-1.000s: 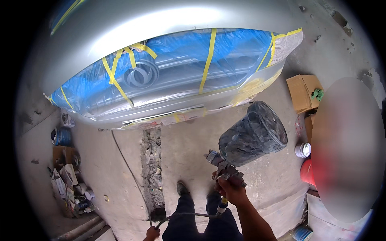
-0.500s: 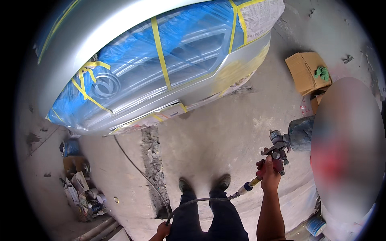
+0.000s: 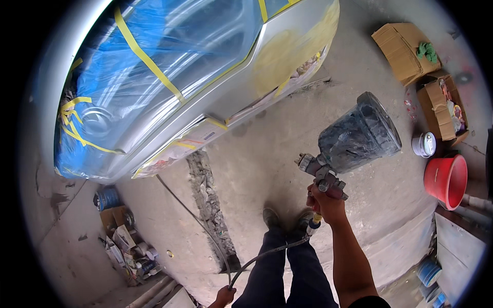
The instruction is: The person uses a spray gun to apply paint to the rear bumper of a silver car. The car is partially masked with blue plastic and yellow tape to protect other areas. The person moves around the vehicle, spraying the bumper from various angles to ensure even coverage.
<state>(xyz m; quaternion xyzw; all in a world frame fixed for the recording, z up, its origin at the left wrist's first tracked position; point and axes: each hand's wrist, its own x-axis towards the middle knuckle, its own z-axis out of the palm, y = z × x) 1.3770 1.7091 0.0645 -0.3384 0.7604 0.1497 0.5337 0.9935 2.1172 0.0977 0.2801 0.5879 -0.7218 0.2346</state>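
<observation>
The silver car (image 3: 169,77), covered with blue film and yellow tape, filled the upper left of the view. Compared with half a second before, it sat larger and its masked corner had shifted toward the top. The right arm reached forward from the lower edge, and the right hand (image 3: 326,205) was closed around the handle of the spray gun (image 3: 321,177), whose dark cup (image 3: 359,134) tilted up to the right. The gun had come back toward the centre, above the concrete floor (image 3: 267,154). The left hand (image 3: 224,296) was low at the edge, apparently gripping the air hose (image 3: 267,254), though only part of it showed. The red bucket (image 3: 446,179) stood at the right.
</observation>
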